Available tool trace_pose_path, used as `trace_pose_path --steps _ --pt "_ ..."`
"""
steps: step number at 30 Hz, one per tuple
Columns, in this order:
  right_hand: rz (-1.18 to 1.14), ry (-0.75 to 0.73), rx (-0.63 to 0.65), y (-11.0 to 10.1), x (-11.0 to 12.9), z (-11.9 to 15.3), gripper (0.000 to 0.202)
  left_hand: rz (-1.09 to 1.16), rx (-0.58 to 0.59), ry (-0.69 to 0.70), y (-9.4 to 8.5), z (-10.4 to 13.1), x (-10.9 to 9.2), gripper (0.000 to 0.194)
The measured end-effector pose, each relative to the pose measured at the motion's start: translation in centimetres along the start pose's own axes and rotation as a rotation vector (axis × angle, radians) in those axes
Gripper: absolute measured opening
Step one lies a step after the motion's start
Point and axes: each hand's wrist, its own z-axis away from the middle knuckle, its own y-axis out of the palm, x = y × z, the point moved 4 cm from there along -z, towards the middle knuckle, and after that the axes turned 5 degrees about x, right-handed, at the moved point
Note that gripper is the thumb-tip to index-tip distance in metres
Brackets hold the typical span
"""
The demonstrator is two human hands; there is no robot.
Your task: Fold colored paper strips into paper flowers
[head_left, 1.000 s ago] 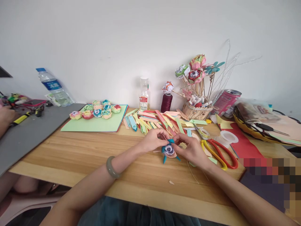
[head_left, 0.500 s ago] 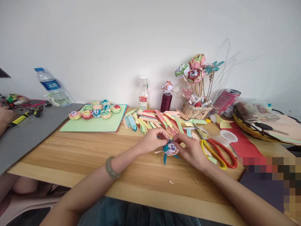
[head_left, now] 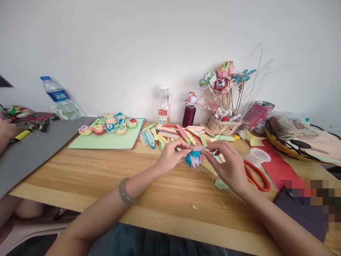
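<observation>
Between my hands, a little above the table, is a small paper flower (head_left: pixel 195 159) with blue and white petals. My left hand (head_left: pixel 172 155) is closed, thumb and fingers pinching the flower's upper left edge; a ring and a green bangle show on that arm. With thumb and fingertips my right hand (head_left: pixel 226 161) grips the flower's right side, near a pale petal at its top. Thin thread (head_left: pixel 215 190) trails on the table below the right hand. Behind the flower lies a heap of folded coloured paper strips (head_left: pixel 176 133).
Red and yellow scissors (head_left: pixel 258 176) lie right of my right hand, beside a white spool (head_left: pixel 259 156). Finished paper flowers (head_left: pixel 109 126) sit on green sheets (head_left: pixel 101 143) to the left. A basket (head_left: pixel 223 126) of flowers stands behind. A co-worker's hand (head_left: pixel 7 129) is far left.
The flower has risen slightly and tilted, its blue petals now uppermost. My right hand has moved up and right, covering more of the scissors. The view has shifted slightly.
</observation>
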Motion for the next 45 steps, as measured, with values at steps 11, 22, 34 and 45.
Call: trace_pose_path --steps 11,22,34,45 --pt "-0.854 0.705 0.367 2.9 -0.5 0.5 0.029 -0.725 -0.177 0.741 0.9 2.4 -3.0 0.012" --pt "-0.682 0.537 0.346 3.8 -0.5 0.7 0.032 -0.224 -0.131 0.248 0.6 0.9 -0.3 0.006" --pt "-0.581 0.538 0.271 4.4 -0.1 1.2 0.033 -0.056 -0.272 0.075 0.0 0.9 0.2 0.016" --pt "-0.483 0.467 0.249 4.1 0.6 1.4 0.027 0.226 -0.286 -0.080 0.5 0.9 0.8 0.020"
